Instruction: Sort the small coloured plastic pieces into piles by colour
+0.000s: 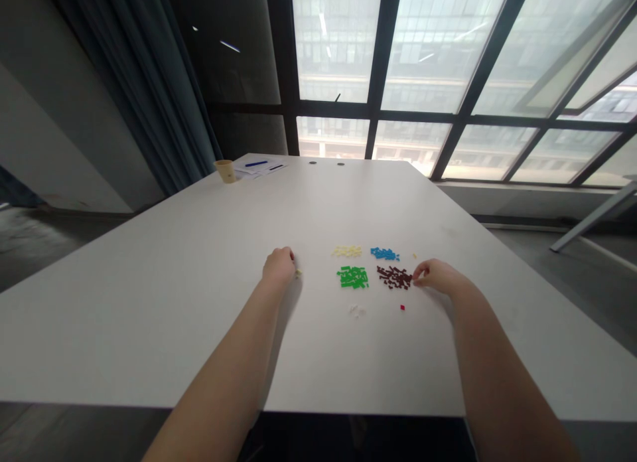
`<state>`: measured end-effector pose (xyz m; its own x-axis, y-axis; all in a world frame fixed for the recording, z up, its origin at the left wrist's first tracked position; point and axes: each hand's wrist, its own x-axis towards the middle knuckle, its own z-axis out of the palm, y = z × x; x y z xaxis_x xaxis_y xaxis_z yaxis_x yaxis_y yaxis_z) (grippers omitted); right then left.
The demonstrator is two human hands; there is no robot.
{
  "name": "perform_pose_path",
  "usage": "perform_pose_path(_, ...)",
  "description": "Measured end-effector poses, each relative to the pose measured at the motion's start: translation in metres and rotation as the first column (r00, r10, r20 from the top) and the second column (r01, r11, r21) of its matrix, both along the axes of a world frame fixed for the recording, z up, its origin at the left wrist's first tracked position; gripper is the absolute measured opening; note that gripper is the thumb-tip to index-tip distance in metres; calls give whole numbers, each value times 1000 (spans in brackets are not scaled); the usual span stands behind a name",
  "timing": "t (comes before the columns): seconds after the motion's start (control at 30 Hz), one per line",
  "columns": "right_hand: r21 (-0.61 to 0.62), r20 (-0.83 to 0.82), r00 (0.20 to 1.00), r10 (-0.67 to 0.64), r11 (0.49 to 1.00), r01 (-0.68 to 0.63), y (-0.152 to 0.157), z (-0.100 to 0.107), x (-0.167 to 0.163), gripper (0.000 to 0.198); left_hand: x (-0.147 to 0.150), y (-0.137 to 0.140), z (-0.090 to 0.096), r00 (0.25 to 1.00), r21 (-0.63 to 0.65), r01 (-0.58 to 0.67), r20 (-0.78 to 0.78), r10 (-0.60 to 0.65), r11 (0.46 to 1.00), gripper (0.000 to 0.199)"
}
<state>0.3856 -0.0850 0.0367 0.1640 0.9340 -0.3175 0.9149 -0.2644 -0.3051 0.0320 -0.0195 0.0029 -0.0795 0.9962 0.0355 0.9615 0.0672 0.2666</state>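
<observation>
Beads lie mostly sorted on the counter (199,283) into yellow (347,251), blue (383,253), green (353,277) and brown (394,277) heaps, while the left hand (279,265) pinches a yellowish bead, the right hand (438,276) pinches at the brown heap, and a red bead (402,307) and white bits (356,310) remain loose.

A large white table (149,303) fills most of the view. Behind its far edge, a wall of tall windows (428,50) with dark frames lets in pale daylight and shows a neighbouring building's facade. A dark blue-grey curtain (134,77) hangs at the left, beside a light grey wall (44,137). The floor (572,263) is dark grey. Near the table's far left corner stand a small paper cup (225,170) and papers (259,166) with a blue pen.
</observation>
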Motion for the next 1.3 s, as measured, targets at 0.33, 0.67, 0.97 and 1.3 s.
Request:
perform_pose_path(0.33,133,-2,1000,26,991,-26,1,-1,0,14,12,-6,16,953,190,95,265,-144,977,18)
perform_pose_path(0.67,695,-273,916,295,719,-25,-8,17,-60,21,66,-51,35,640,562,329,457,-617,758,13)
perform_pose_path(0.97,817,-236,793,561,556,-151,-14,3,-101,15,80,-63,29,512,563,380,533,-674,734,13)
perform_pose_path(1.3,826,-246,778,577,545,-144,-15,2,-100,18,83,-65,29,347,399,331,791,-504,855,20)
